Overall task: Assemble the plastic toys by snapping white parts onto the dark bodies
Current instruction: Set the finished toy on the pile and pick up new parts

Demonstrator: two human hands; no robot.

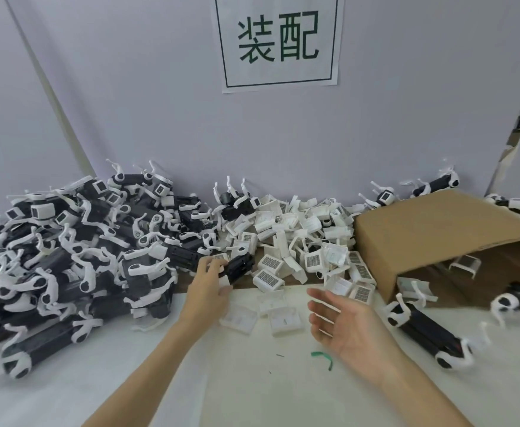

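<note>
Two bare hands work over the white desk: the left hand is closed around one dark rectangular plastic toy body at the near edge of the big heap of black-and-white toys, while the right hand hangs open and empty, palm turned inward, just beside three loose white plastic clip-on covers. By my reading the step in hand is fetching a body, so the next move calls for the right hand to take a white cover, from the desk or the white pile behind, then line it up and press it on.
</note>
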